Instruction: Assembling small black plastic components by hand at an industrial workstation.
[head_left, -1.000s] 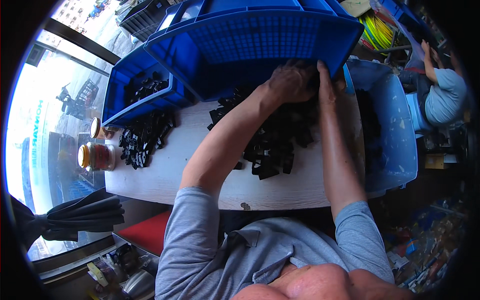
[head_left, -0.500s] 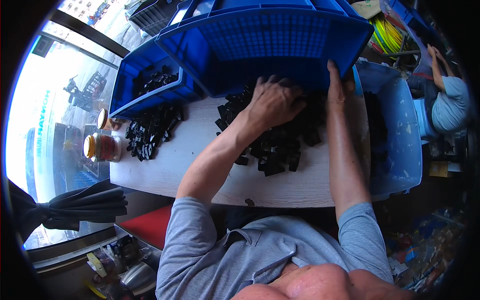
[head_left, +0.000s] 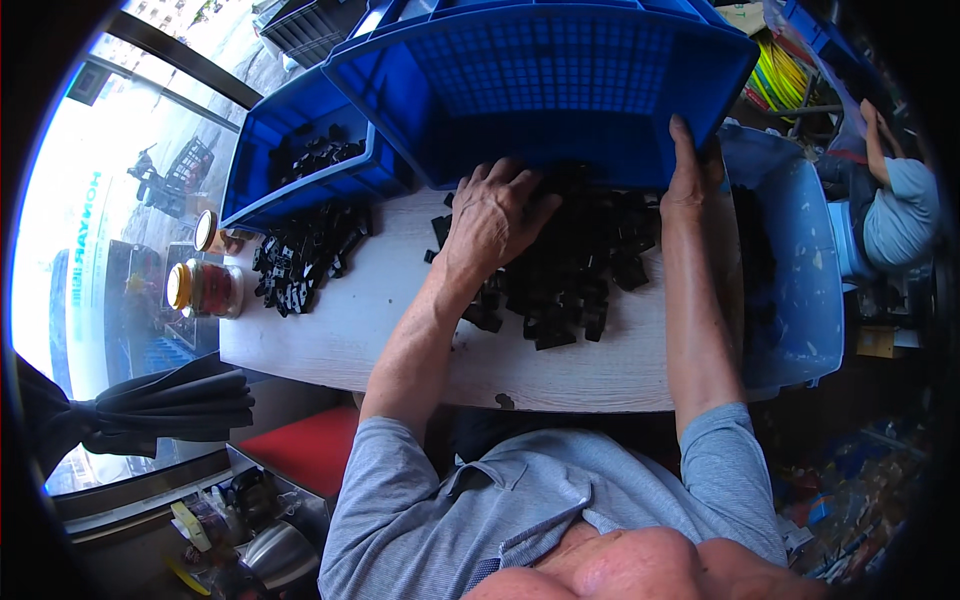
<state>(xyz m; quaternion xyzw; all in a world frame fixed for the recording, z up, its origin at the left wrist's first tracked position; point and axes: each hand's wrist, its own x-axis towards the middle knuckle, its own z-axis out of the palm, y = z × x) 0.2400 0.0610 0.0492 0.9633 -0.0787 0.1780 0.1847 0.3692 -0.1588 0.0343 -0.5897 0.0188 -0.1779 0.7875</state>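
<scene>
A large blue plastic crate point(head_left: 540, 150) is tipped so that its opening faces me, with its lower edge by a heap of small black plastic parts point(head_left: 560, 280) on the table. My right hand point(head_left: 688, 185) grips the crate's right side wall, thumb up on the inner face; the other fingers are mostly hidden. My left hand point(head_left: 497, 215) lies palm down at the left part of the heap, close to the crate's lower edge. Its fingers are spread and nothing shows held in them, though the palm side is hidden.
A smaller blue crate point(head_left: 255, 190) with black parts stands at the back left. A second black pile point(head_left: 310, 250) lies before it, beside a jar with a yellow lid point(head_left: 205, 289). A pale blue bin point(head_left: 810, 270) stands right of the table point(head_left: 400, 330). Another person point(head_left: 900, 210) sits far right.
My left hand has shifted left across the heap, and its fingers have spread. The tipped crate and my right hand on it appear slightly further right in view.
</scene>
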